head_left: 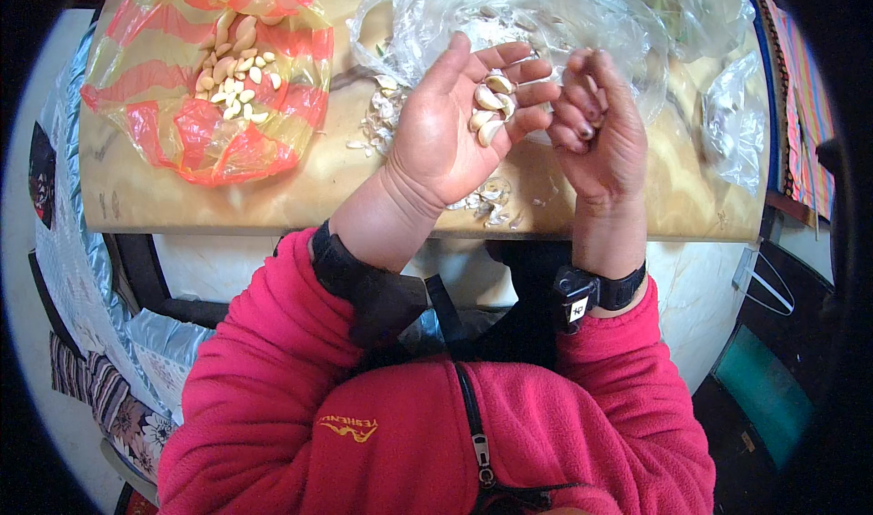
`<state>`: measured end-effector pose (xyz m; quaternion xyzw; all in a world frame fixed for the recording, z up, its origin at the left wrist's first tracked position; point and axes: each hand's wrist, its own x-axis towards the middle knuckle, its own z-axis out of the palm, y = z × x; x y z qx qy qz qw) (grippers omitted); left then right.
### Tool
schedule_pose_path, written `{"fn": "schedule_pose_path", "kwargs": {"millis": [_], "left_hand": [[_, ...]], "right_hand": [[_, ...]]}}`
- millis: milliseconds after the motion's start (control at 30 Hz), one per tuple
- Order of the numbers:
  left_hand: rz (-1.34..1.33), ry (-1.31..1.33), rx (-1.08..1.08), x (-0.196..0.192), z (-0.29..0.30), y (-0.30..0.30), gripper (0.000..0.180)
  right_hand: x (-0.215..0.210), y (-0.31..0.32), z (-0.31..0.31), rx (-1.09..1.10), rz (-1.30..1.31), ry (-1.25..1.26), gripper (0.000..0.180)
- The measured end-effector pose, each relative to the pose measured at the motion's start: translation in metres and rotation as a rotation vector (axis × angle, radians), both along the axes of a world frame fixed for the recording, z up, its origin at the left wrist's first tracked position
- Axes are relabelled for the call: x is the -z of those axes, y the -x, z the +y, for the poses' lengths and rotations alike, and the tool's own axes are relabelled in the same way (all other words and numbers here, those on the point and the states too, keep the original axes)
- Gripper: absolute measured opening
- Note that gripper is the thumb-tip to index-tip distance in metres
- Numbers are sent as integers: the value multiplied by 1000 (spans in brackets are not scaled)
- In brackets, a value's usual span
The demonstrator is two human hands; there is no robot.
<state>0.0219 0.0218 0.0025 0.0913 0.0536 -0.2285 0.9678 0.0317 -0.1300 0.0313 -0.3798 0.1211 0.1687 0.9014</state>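
Note:
Palm up over the near part of the table, my left hand (pixel 432 142) holds several unpeeled garlic cloves (pixel 489 115) on its palm and fingers, the fingers slightly curled. Just to its right is my right hand (pixel 607 133), raised with the fingers bent in and the thumb against them. Whatever may be pinched there is too hidden to name. A red-and-clear striped plastic bag (pixel 164 83) lies spread at the left. Peeled garlic cloves (pixel 244 83) are heaped on it. Papery garlic skins (pixel 386 110) lie beside my left hand, and more skins (pixel 492 204) are below the hands.
A large clear plastic bag (pixel 582 10) with pale scraps spreads behind my hands. At the right, a smaller clear bag (pixel 730 128) holds whitish pieces. The table's front edge (pixel 227 226) runs before me. A dark stool with a green panel (pixel 764 392) stands lower right.

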Motion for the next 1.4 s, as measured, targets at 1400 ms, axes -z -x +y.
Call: {"fn": "schedule_pose_path", "kwargs": {"millis": [1400], "left_hand": [[-58,-416,-30,-3,3,2,19]], "right_hand": [[-4,1,-5,-185,-193,473,15]]}}
